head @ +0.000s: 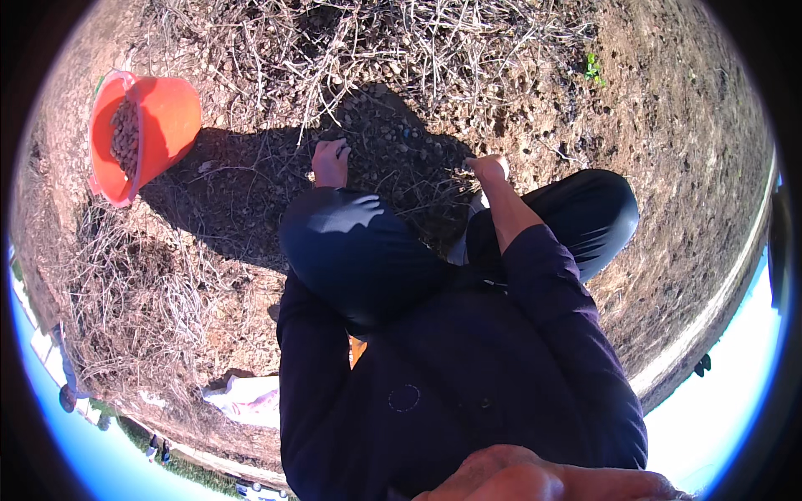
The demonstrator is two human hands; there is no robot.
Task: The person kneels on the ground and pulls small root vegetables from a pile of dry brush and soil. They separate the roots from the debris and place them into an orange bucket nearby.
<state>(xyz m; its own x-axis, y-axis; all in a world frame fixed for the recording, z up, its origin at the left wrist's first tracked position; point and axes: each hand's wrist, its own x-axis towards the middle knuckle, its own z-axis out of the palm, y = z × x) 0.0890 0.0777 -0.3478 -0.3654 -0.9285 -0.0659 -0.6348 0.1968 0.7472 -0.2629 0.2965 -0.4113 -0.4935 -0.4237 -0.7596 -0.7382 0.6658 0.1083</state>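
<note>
My left hand (330, 164) is low over the shaded soil, just beyond my left knee (357, 244). Its fingers are curled, and a small dark patch shows at them; whether it grips anything is unclear. Beyond my right shin, my right hand (490, 168) reaches to the ground where the shadow ends. Its fingertips point left and down at the soil, too small to show if they pinch something. Between the hands lie dry stems and small clods or pods (401, 134) in my shadow. To the left, an orange bucket (166, 122) leans in view, holding what look like unshelled peanuts (125, 138).
Dry pulled vines (401, 44) are heaped ahead, with another heap (144, 294) at the left. A small green plant (593, 70) grows at the upper right. A white sack (247, 401) lies behind my left side. Another person (67, 382) is at the far left edge.
</note>
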